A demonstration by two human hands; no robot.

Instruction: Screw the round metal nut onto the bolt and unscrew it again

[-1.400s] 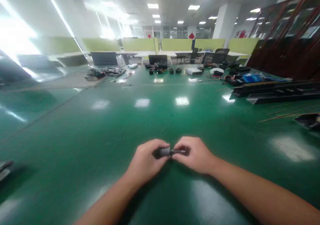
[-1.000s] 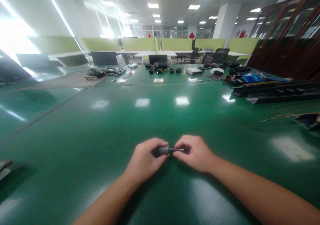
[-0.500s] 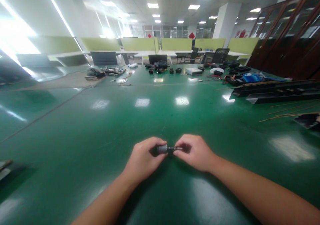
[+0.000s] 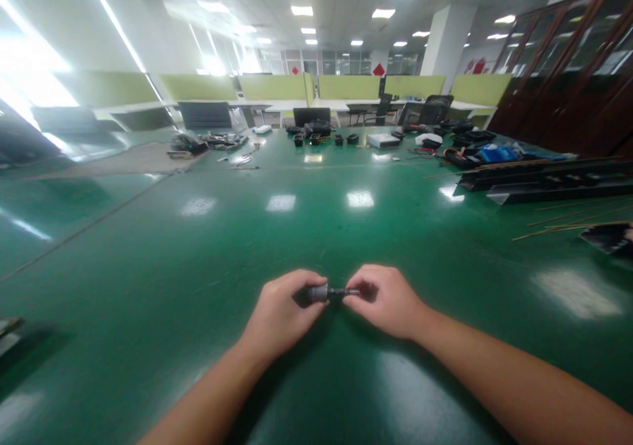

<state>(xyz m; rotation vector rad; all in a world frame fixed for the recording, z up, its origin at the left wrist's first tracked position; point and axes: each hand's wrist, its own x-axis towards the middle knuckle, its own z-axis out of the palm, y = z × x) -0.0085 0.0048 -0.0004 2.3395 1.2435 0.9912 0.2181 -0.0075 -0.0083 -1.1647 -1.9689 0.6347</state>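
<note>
Low in the middle of the view, my left hand [image 4: 281, 310] is closed round a short grey cylinder [image 4: 319, 293], thumb below and fingers above. A thin dark shaft [image 4: 337, 292] with a ridged look sticks out of the cylinder to the right. The fingertips of my right hand [image 4: 383, 300] pinch the far end of that shaft. Both hands are low over the green tabletop [image 4: 306, 240], and the piece lies about level between them. My left fingers and palm hide the cylinder's left end, and the exact kind of part is too small to tell.
Black boxes [image 4: 339, 140], a white box [image 4: 383, 141] and tangled electronics [image 4: 225, 140] lie along the far edge. Long black rails [image 4: 554, 191] and thin rods [image 4: 558, 227] are at the right. A blurred object [image 4: 8, 333] sits at the left edge.
My left hand has shifted very slightly left with the grey cylinder, and a little more of the shaft's end shows by the right fingertips. My right hand is almost still.
</note>
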